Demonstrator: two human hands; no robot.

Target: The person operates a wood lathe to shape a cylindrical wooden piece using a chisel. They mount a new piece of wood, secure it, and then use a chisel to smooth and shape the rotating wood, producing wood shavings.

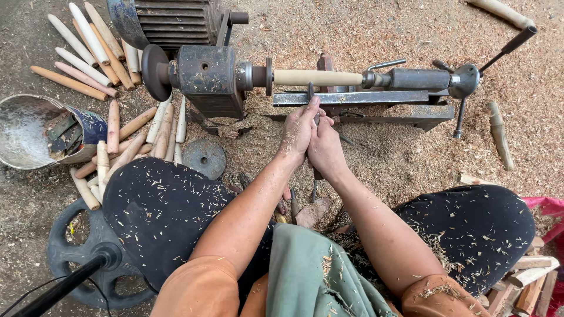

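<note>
nearest the camera, a green cloth (314, 276) lies over the person's lap between two dark-trousered knees (158, 217) speckled with pale shavings. at the near left a black cast wheel (70, 258) with a dark handle rests on the sawdust. at the near right, rough split wood offcuts (529, 282) are stacked beside a bit of red fabric (549, 208).

both forearms reach forward from orange sleeves. the left hand (298, 132) and the right hand (325, 149) are pressed together, both clenched around a turning chisel (314, 120); its handle is mostly hidden in the hands, and its blade runs up across the metal tool rest (376, 98). the left index finger lies along the blade near the rest. a few spare tools (294, 202) lie on the ground just under the wrists.

farther off, the pale wooden spindle (317, 77) sits level in the lathe, clamped between the headstock (208, 76) on the left and the tailstock (420, 79) on the right. the chisel tip meets or nearly meets the spindle's underside near its middle; i cannot tell which.

to the left lie many turned wooden pegs (141, 132), a round metal disc (204, 157) and a tipped metal bucket (35, 132) with scraps inside. at the far left more pegs (88, 47) fan out beside a ribbed motor (170, 20). sawdust covers the ground all round.
</note>
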